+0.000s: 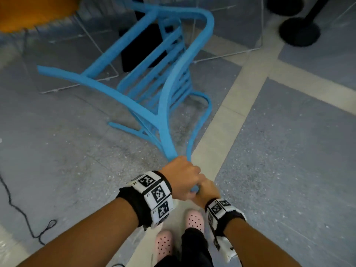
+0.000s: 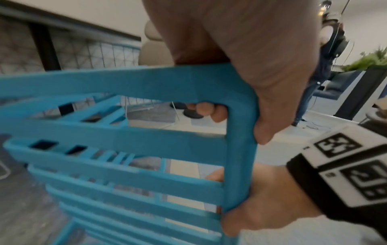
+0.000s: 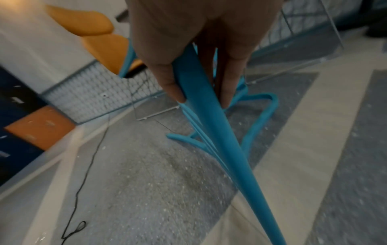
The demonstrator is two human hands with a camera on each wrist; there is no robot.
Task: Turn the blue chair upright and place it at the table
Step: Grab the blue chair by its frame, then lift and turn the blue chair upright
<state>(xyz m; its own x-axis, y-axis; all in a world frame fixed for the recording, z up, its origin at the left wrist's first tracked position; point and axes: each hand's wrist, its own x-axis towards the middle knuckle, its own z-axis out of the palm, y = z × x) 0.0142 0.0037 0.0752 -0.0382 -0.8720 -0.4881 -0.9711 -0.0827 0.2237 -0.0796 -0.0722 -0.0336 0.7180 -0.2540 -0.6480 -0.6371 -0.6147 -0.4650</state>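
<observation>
**Blue chair gripped by both hands, tilted on tiled floor**

The blue chair (image 1: pixel 154 78) leans tilted on the grey floor (image 1: pixel 77 160), open tiles on both sides. Left hand (image 1: pixel 183 178) and right hand (image 1: pixel 208 191) each clench the top corner of its slatted back, arms stretched forward and down.

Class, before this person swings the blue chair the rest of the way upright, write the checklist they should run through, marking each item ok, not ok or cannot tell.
1. Left hand grips the blue chair: ok.
2. Right hand grips it too: ok.
3. Chair upright: not ok, tilted.
4. Black cord away from the chair's feet: ok.
5. Pink shoes out of the chair's way: ok.
6. Table spot free: cannot tell.
</observation>
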